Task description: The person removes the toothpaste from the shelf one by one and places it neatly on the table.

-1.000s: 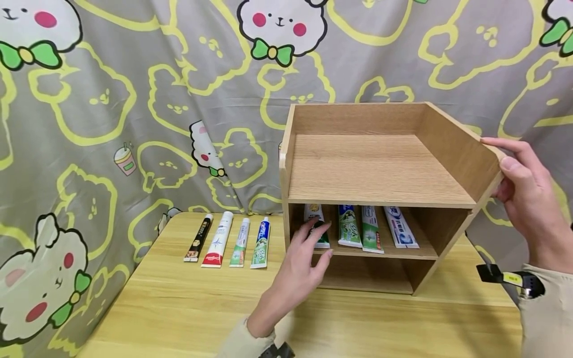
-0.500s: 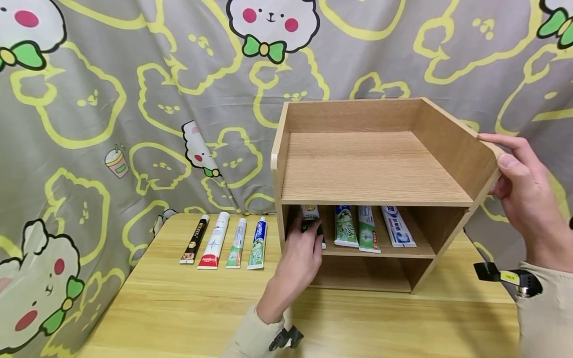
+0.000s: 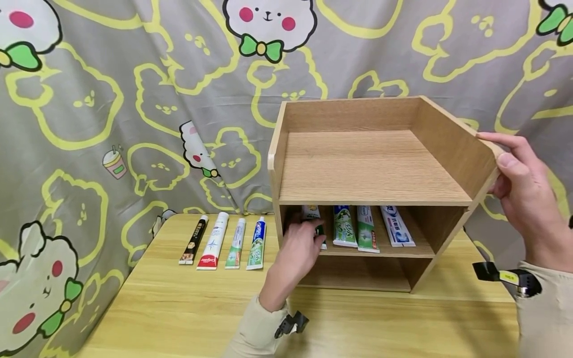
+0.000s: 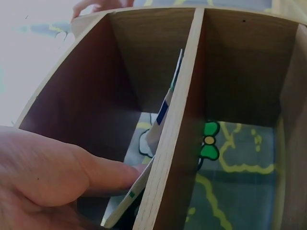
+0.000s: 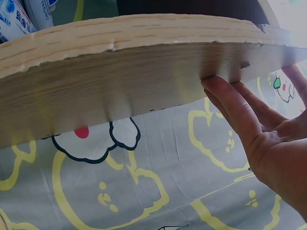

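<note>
A wooden desktop shelf stands on the table. My left hand reaches into the left end of its middle compartment. There it grips a white and dark green toothpaste tube, partly covered by the fingers. In the left wrist view, the thumb lies against the edge of that tube, while the other fingers are mostly hidden. My right hand holds the upper right side panel, thumb at its front corner. The right wrist view has the fingertips against the panel's outer face.
Beside the held tube lie a blue-green tube, a green-white tube and a white-blue tube. Several more toothpaste tubes, including a red-white one, lie in a row on the table. A patterned curtain hangs behind.
My left hand has moved deeper into the middle compartment, and its fingers have closed around the leftmost tube. The right hand keeps its hold on the panel. The head view has shifted slightly.
</note>
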A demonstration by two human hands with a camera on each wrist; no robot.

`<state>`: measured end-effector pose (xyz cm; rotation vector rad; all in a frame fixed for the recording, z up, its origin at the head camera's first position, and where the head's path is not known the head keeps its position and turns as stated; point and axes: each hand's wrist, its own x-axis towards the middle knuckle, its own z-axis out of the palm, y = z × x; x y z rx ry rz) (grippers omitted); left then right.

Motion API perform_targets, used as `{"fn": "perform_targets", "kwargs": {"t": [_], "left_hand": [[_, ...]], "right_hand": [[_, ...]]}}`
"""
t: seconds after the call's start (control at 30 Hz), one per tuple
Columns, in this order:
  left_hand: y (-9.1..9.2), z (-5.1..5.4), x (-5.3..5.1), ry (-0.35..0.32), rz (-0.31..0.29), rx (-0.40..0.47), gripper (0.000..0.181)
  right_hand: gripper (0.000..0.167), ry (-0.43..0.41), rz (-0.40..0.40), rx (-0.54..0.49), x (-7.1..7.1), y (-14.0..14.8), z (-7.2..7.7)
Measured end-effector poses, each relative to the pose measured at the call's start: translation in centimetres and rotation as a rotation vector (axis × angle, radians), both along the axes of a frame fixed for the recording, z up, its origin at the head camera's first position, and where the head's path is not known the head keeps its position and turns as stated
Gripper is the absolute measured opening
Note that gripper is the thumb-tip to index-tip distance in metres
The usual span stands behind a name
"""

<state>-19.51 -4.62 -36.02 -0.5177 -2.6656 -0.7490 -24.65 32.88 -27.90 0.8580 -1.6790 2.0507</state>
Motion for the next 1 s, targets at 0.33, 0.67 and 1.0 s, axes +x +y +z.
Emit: {"fn": "perform_targets", "kwargs": {"t": [0.33,0.67,1.0], "left_hand": [[0.1,-0.3,0.0,-0.065,0.045,0.106,0.030],[-0.2,-1.1,0.1,-0.039,0.032,0.239,0.041],[0.0,-1.8,0.4,0.048,0.043,0.346,0.045]], "right_hand": [[0.042,0.002,-0.028,0.020,0.1,-0.1,0.0],[0.041,0.004,-0.030,0.021,0.1,0.0,-0.2],[0.044,-0.054,-0.118,-0.040,1.1,-1.4,0.7]]}}
